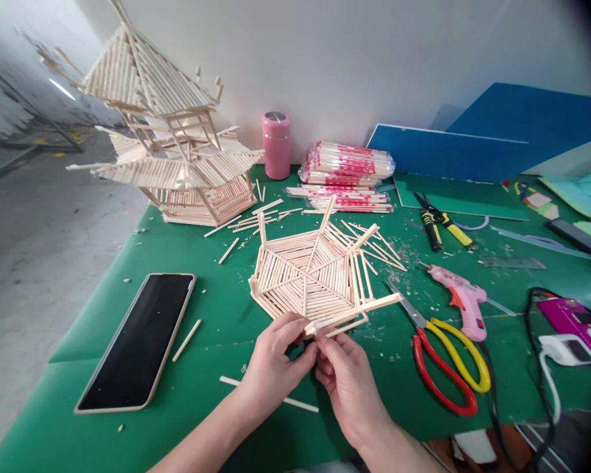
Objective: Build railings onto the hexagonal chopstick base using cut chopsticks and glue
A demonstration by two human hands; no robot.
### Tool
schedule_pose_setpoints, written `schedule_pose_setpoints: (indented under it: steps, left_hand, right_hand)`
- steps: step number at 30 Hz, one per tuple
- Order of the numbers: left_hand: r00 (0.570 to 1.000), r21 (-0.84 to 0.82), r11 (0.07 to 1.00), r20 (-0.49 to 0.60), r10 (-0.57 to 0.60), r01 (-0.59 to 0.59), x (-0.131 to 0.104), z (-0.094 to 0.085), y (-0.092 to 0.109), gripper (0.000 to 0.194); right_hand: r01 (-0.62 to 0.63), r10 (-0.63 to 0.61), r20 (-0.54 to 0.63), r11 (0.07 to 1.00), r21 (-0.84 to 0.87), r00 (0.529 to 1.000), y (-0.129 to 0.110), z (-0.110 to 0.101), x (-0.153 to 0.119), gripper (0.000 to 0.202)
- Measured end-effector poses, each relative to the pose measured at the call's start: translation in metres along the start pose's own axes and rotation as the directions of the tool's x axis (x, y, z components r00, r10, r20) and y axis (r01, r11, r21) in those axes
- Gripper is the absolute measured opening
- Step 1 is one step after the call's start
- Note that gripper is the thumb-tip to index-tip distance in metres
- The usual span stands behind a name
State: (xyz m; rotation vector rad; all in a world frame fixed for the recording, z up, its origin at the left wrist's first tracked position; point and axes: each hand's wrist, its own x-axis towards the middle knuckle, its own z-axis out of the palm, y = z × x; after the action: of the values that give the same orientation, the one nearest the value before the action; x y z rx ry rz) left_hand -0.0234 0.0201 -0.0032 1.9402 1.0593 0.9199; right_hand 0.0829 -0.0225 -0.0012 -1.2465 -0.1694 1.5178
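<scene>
A hexagonal platform of pale wooden sticks (pixel 300 272) lies on the green table (pixel 217 295), with short posts rising from its corners. My left hand (pixel 278 355) is closed at the platform's near corner, thumb and index finger pinching the stick ends there. Close beside it, my right hand (pixel 347 378) pinches the end of a thin stick (pixel 347 326) that runs along the near right edge. The fingertips of both hands nearly meet and partly hide the corner joint. A loose stick (pixel 300 404) lies beneath my left wrist.
A stick pagoda model (pixel 177 157) stands at the back left, beside a pink flask (pixel 276 148) and bagged sticks (pixel 347 164). A phone (pixel 140 341) lies left. Scissors (pixel 446 358), a pink glue gun (pixel 460 299) and cutters (pixel 443 223) lie right, near cables.
</scene>
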Motion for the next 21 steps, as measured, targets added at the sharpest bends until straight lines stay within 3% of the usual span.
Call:
schedule_pose_setpoints:
  steps: [21]
  left_hand:
    - [1.000,-0.002,1.000,-0.003,-0.021,0.021,0.0004,0.0004,-0.0012,0.010]
  right_hand:
    - [0.000,0.000,-0.016,1.000,0.004,1.000,-0.0006,0.0011,-0.0009,0.031]
